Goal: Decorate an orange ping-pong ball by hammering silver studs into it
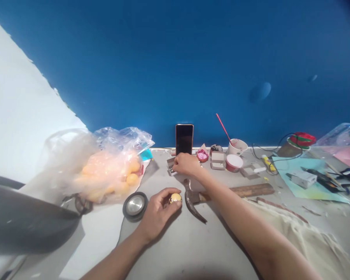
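Observation:
My left hand (160, 208) is closed around a small yellow ball (175, 198) with dark marks, just above the grey table. Farther back, my right hand (186, 164) has its fingers bunched down at a small open box (172, 171) with small bits in it. Whether the fingertips pinch anything is hidden. Right of the ball lies a claw hammer (194, 198), its wooden handle passing under my right forearm. A round dark dish with a metallic centre (135, 206) sits left of my left hand. Behind the right hand a phone (184, 138) stands upright against the blue wall.
Clear plastic bags with orange balls (105, 171) fill the left side. Toward the back right stand a white cup (237, 147) with a red stick, a red-and-white tub (233, 162) and a small open case (217, 161). Beige cloth (291, 229) lies near my right forearm.

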Available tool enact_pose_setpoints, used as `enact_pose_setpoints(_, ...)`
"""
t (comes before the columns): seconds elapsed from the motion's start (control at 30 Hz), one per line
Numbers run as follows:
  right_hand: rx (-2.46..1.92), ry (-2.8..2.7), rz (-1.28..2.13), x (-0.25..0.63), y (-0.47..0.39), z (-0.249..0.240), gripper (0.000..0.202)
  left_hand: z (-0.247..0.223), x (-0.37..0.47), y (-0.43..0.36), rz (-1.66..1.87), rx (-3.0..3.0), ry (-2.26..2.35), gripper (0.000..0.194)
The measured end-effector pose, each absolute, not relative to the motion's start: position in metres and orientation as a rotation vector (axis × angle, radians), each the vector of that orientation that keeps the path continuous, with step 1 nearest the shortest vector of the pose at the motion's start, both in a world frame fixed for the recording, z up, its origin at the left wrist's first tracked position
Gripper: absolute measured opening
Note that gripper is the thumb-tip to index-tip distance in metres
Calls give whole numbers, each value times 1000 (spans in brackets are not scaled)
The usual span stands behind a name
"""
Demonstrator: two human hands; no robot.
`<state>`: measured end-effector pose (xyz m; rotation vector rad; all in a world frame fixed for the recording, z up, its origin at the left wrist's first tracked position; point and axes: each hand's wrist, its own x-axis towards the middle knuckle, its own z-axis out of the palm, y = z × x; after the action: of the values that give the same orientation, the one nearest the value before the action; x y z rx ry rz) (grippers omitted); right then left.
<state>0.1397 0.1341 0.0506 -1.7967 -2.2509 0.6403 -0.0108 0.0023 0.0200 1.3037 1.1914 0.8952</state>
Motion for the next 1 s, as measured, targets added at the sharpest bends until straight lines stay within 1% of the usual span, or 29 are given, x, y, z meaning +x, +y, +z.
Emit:
enact_pose_setpoints(0.1, -1677, -2179, 838, 150, 137, 53, 10, 18, -11, 2, 914, 1271, 1175, 36)
enact_pose_setpoints(0.27, -1408, -1988, 1198, 169, 143, 53, 18, 12, -11, 1, 969, 1084, 1104, 32)
enact_pose_setpoints(0.47, -1225, -1772, 1547, 173, 145, 49, 20, 3, -14, 5, 1061, 930, 995, 33)
enact_pose_setpoints(0.6, -1150, -1664, 1685, 172, 147, 46, 21, 3, -15, 7, 1052, 899, 1005, 33)
enact_pose_setpoints(0.77, -1060, -1639, 1768, 175, 147, 46, 22, 4, -15, 6, 1020, 971, 1023, 42)
enact_pose_setpoints(0.87, -984, -1815, 1791, 173, 141, 57, 20, 5, -14, 6, 1044, 963, 1038, 46)
enact_pose_setpoints(1.0, -905, -2463, 1633, 164, 125, 86, 13, 8, -12, 7, 1094, 910, 1012, 46)
